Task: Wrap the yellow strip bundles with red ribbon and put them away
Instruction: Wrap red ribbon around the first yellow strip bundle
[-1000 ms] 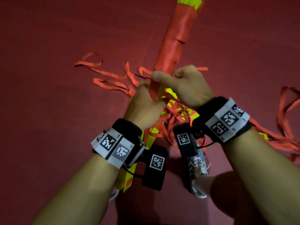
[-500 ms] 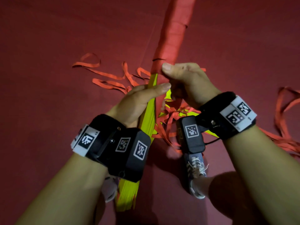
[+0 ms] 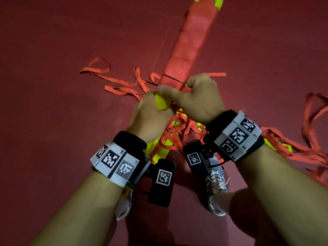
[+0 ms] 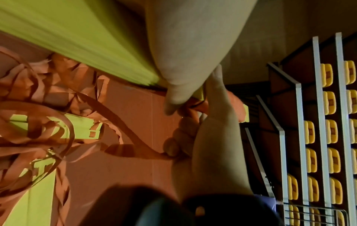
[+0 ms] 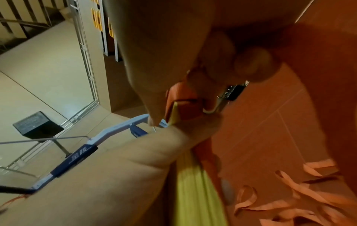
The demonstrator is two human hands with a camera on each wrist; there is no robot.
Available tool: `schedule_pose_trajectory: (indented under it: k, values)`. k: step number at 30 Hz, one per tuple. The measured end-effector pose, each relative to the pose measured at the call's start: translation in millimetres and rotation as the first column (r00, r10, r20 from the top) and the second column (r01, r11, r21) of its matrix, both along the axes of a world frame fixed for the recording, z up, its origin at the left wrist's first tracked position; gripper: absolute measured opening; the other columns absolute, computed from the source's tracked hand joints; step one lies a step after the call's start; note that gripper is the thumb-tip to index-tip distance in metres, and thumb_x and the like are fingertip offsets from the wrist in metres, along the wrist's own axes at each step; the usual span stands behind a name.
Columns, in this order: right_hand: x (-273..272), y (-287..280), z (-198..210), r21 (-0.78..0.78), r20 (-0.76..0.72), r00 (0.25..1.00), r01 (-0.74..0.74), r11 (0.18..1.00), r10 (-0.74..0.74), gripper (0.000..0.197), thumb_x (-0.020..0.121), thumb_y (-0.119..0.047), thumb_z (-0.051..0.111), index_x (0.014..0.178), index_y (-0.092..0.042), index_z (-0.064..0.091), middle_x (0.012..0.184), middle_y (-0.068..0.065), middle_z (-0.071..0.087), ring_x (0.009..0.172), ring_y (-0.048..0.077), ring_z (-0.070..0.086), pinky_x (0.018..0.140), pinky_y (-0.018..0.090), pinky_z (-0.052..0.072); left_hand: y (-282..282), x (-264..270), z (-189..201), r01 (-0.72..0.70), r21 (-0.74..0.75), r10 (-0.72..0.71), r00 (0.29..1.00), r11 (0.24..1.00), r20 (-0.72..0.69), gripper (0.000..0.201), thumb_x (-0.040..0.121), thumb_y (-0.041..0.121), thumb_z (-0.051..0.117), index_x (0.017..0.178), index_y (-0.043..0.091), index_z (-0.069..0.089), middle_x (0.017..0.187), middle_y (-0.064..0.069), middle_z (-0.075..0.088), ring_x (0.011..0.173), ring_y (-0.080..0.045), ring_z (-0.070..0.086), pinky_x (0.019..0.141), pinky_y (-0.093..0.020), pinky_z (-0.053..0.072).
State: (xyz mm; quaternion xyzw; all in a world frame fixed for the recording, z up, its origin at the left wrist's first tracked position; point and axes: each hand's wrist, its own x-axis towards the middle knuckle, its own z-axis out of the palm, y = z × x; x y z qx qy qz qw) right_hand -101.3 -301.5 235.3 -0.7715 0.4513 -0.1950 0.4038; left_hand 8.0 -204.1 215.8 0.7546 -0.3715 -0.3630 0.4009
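Nearest, by the shoes [image 3: 216, 183], much as a second ago: a tangle of loose red ribbon [image 3: 177, 134] lying over spare yellow strips [image 3: 284, 146] on the red floor [image 3: 53, 103].

Just beyond that, rolled the left hand [image 3: 150, 112] back knuckles-up. Half a second ago had it turned over, fingers laid straight along the stack. Now closes it in a fist round the bare yellow part of the strip bundle [image 3: 160, 103].

Touching it on the far side, clenched the right hand [image 3: 200, 100] as well, thumb no longer flat on the wrap. Grips the ribbon hard against the bundle at the wrap's near edge. From the left wrist, shows as a strand running from those curled fingers [image 4: 171, 146] back toward the floor tangle. Reads as one more turn passed round and being pulled snug.

Beyond the hands, red wrap [image 3: 188, 41] covering the bundle almost to its yellow far tip [image 3: 218, 0], slanting away to the right. Leaves the near stretch bare, so probably more turns owed before tying off and putting away.
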Motion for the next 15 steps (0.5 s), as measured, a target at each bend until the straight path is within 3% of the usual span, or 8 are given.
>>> schedule_pose_trajectory:
  k: [2, 4, 6, 8, 10, 12, 15]
  values:
    - [0.3, -2.8, 0.5, 0.065, 0.116, 0.993, -0.02, 0.998, 0.013, 0.062, 0.074, -0.062, 0.078, 0.061, -0.003, 0.063, 0.052, 0.008, 0.055, 0.049, 0.017, 0.043, 0.049, 0.032, 0.036, -1.7, -1.7, 5.7, 0.022, -0.033, -0.024, 0.999, 0.999, -0.041, 0.046, 0.066, 0.048, 0.073, 0.095, 0.013, 0.068, 0.084, -0.001, 0.072, 0.077, -0.025, 0.068, 0.066, -0.04, 0.049]
    - [-1.2, -5.1, 5.6, 0.158, 0.243, 0.969, -0.077, 0.985, 0.037, 0.049, 0.078, -0.048, 0.082, 0.058, -0.009, 0.061, 0.049, 0.001, 0.052, 0.045, 0.008, 0.04, 0.046, 0.026, 0.033, -3.5, 3.3, 12.9, 0.058, -0.029, -0.063, 0.975, 0.998, -0.211, 0.046, 0.063, 0.038, 0.079, 0.09, 0.003, 0.067, 0.078, -0.005, 0.066, 0.07, -0.017, 0.058, 0.063, -0.036, 0.044]
    - [-1.4, -6.5, 8.9, 0.186, 0.333, 0.942, -0.103, 0.977, 0.036, 0.053, 0.076, -0.04, 0.085, 0.055, -0.007, 0.05, 0.049, -0.002, 0.039, 0.043, 0.006, 0.032, 0.043, 0.023, 0.026, -3.0, 9.6, 21.4, 0.08, -0.015, -0.079, 0.898, 0.997, -0.433, 0.027, 0.071, 0.025, 0.078, 0.085, 0.004, 0.069, 0.071, -0.004, 0.063, 0.063, -0.013, 0.057, 0.062, -0.029, 0.042]
    - [0.1, -6.0, 10.6, 0.217, 0.418, 0.908, -0.126, 0.968, 0.025, 0.066, 0.072, -0.043, 0.084, 0.062, 0.008, 0.043, 0.055, 0.005, 0.032, 0.044, 0.01, 0.028, 0.042, 0.025, 0.02, -0.5, 13.0, 28.8, 0.103, 0.014, -0.076, 0.813, 0.995, -0.577, 0.016, 0.077, 0.018, 0.073, 0.086, 0.005, 0.069, 0.071, -0.012, 0.06, 0.057, -0.016, 0.058, 0.056, -0.027, 0.043]
    - [3.3, -5.0, 12.5, 0.246, 0.456, 0.89, -0.128, 0.961, 0.002, 0.073, 0.07, -0.043, 0.084, 0.067, 0.015, 0.04, 0.057, 0.007, 0.033, 0.046, 0.016, 0.029, 0.042, 0.032, 0.018, 2.0, 12.7, 35.8, 0.14, 0.039, -0.085, 0.777, 0.989, -0.623, 0.012, 0.074, 0.018, 0.074, 0.075, 0.007, 0.068, 0.068, -0.015, 0.06, 0.049, -0.017, 0.056, 0.048, -0.022, 0.042]
    - [3.7, -6.6, 13.6, 0.261, 0.438, 0.899, -0.104, 0.96, -0.022, 0.075, 0.067, -0.049, 0.082, 0.066, 0.013, 0.04, 0.058, 0.01, 0.034, 0.049, 0.02, 0.03, 0.042, 0.038, 0.018, 2.6, 10.5, 35.1, 0.165, 0.05, -0.102, 0.789, 0.985, -0.606, 0.021, 0.079, 0.024, 0.072, 0.069, 0.008, 0.065, 0.059, -0.007, 0.058, 0.045, -0.015, 0.052, 0.043, -0.019, 0.039]
    - [0.7, -11.3, 10.4, 0.23, 0.315, 0.949, -0.086, 0.969, 0.01, 0.072, 0.073, -0.055, 0.077, 0.063, 0.007, 0.043, 0.053, 0.012, 0.037, 0.046, 0.021, 0.032, 0.041, 0.03, 0.022, 0.3, 3.8, 26.3, 0.06, 0.064, -0.01, 0.806, 0.996, -0.592, 0.021, 0.089, 0.022, 0.071, 0.071, 0.011, 0.068, 0.066, -0.008, 0.062, 0.063, -0.025, 0.06, 0.06, -0.029, 0.046]
